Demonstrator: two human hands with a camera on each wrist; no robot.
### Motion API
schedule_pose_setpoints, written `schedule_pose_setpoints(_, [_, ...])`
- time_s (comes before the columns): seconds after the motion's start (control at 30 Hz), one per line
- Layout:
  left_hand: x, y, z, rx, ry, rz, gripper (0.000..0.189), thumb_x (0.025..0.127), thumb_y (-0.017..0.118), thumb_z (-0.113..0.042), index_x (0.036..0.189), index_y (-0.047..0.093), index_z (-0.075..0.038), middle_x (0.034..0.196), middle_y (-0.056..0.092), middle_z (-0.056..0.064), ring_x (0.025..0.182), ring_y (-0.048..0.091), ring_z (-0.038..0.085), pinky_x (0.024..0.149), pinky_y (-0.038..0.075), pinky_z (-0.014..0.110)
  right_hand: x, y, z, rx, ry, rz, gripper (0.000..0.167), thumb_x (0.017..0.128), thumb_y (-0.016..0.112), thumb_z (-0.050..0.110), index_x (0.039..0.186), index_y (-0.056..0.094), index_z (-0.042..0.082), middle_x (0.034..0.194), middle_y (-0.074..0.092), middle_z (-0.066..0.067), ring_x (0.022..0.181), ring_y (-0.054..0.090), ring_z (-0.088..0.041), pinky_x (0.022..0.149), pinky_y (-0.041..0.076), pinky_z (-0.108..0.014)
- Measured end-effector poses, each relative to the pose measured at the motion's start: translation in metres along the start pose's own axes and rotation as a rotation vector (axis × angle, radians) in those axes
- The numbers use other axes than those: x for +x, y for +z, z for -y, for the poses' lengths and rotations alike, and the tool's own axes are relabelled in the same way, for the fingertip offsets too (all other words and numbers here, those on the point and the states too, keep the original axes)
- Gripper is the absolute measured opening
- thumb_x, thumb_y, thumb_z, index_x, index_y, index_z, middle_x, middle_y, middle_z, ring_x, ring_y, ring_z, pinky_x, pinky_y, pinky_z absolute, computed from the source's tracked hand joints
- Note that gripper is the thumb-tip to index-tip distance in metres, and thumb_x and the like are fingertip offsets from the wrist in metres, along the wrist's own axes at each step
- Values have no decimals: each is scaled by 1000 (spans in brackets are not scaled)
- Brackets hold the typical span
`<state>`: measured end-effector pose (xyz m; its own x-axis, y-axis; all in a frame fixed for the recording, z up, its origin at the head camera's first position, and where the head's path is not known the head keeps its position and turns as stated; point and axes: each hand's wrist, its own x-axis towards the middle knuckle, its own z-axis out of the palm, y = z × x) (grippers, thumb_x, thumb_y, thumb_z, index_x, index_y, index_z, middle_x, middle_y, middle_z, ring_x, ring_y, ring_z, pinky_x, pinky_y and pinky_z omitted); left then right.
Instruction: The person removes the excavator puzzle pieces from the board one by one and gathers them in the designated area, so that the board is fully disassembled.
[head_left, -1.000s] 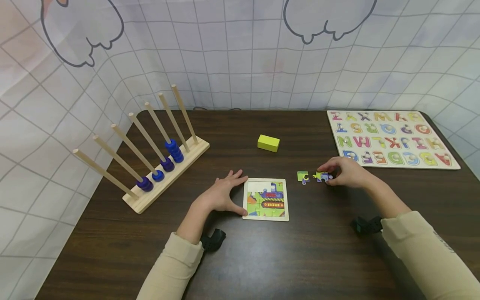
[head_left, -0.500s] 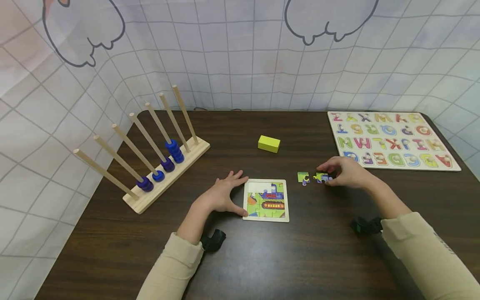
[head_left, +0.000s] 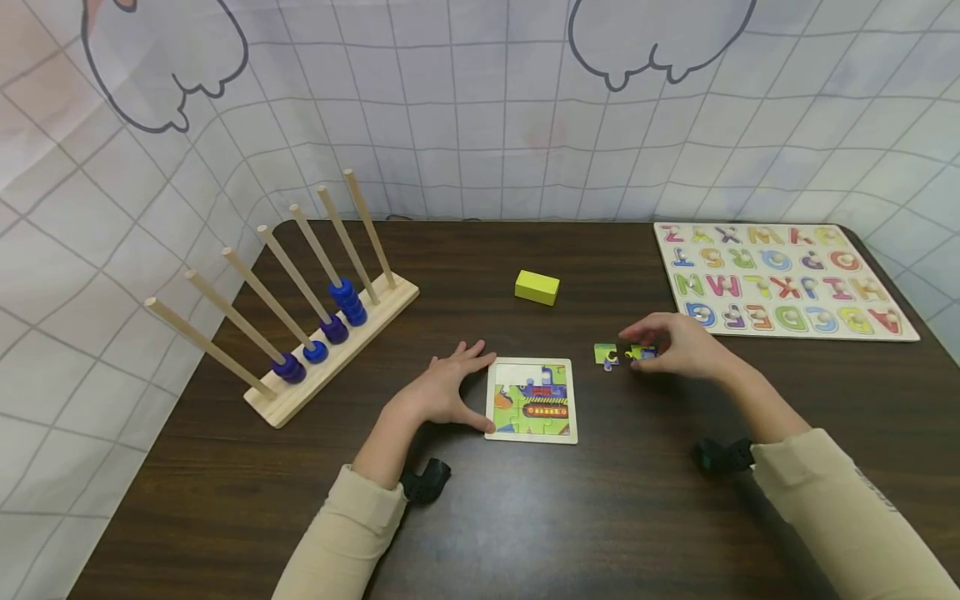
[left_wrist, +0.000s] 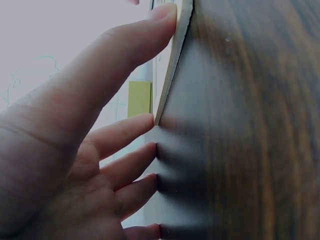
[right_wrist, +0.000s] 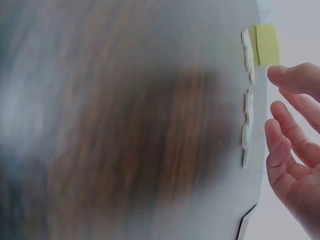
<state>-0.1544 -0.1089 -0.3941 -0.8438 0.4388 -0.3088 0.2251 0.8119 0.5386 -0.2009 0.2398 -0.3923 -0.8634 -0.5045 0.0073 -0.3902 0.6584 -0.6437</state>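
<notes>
A square jigsaw tray [head_left: 531,402] with a digger picture lies on the table, its upper-left part bare white. My left hand [head_left: 438,387] is spread at its left side, thumb and index fingertip touching the tray's edge; the left wrist view shows the other fingertips on the table. Right of the tray lies a loose green jigsaw piece [head_left: 605,354]. Beside it is a purple and green jigsaw piece [head_left: 640,353], partly hidden under my right hand [head_left: 686,348]. In the right wrist view the right fingers [right_wrist: 281,145] hover apart from the pieces, holding nothing.
A yellow block [head_left: 537,287] lies behind the tray. At left stands a wooden peg abacus [head_left: 337,354] with blue and purple rings. An alphabet peg board [head_left: 783,279] lies at the back right. A tiled-pattern cloth [head_left: 480,125] hangs behind the table [head_left: 480,533].
My right hand has shifted slightly left, from beside the purple and green piece to over it. The left hand and the tray have stayed put.
</notes>
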Motion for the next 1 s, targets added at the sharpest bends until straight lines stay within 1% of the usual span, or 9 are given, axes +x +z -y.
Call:
schedule_pose_setpoints(0.17, [-1, -1, -1, 4, 6, 3, 96, 62, 84, -37, 143, 34, -18, 151, 17, 2, 139, 6, 22, 108, 7, 52, 3, 3, 8, 16, -17, 6, 37, 72, 78, 13, 106, 66, 2, 101, 65, -11, 90, 60, -27, 68, 50, -33])
schedule_pose_setpoints(0.3, [-1, -1, -2, 5, 10, 3, 96, 62, 84, -37, 143, 34, -17, 151, 17, 3, 139, 7, 23, 108, 7, 52, 5, 6, 12, 33, -12, 24, 38, 72, 78, 13, 106, 66, 1, 101, 64, -12, 91, 60, -27, 70, 50, -38])
schedule_pose_setpoints(0.37, [-1, -1, -2, 4, 11, 2, 96, 63, 84, -36, 142, 35, -17, 151, 18, 3, 139, 7, 23, 107, 7, 53, 6, 7, 13, 36, -13, 29, 38, 72, 78, 12, 106, 66, 1, 101, 64, -12, 91, 59, -27, 70, 50, -38])
schedule_pose_setpoints(0.5, [0, -1, -1, 3, 7, 3, 96, 63, 84, -37, 143, 34, -18, 151, 17, 2, 139, 7, 22, 108, 7, 52, 9, 10, 17, 26, -22, 34, 38, 71, 78, 11, 106, 66, 3, 100, 64, -11, 89, 58, -26, 67, 48, -33])
schedule_pose_setpoints(0.67, [0, -1, -1, 3, 13, 2, 96, 63, 83, -37, 143, 34, -18, 151, 17, 2, 139, 6, 23, 107, 6, 53, 13, 14, 21, 17, -55, 34, 37, 71, 78, 13, 106, 67, 4, 96, 64, -8, 84, 56, -23, 62, 45, -26])
schedule_pose_setpoints(0.8, [0, -1, -1, 3, 8, 4, 96, 63, 83, -37, 143, 34, -18, 151, 17, 2, 139, 6, 22, 108, 6, 53, 16, 18, 24, 36, -78, 36, 37, 72, 78, 15, 105, 67, 5, 94, 64, -6, 82, 55, -21, 60, 44, -24])
schedule_pose_setpoints(1.0, [-1, -2, -2, 5, 12, 2, 96, 63, 83, -37, 143, 34, -17, 151, 17, 3, 139, 6, 24, 107, 6, 53, 20, 24, 31, 59, -80, 50, 38, 71, 79, 15, 105, 67, 5, 95, 63, -8, 80, 56, -23, 59, 44, -25])
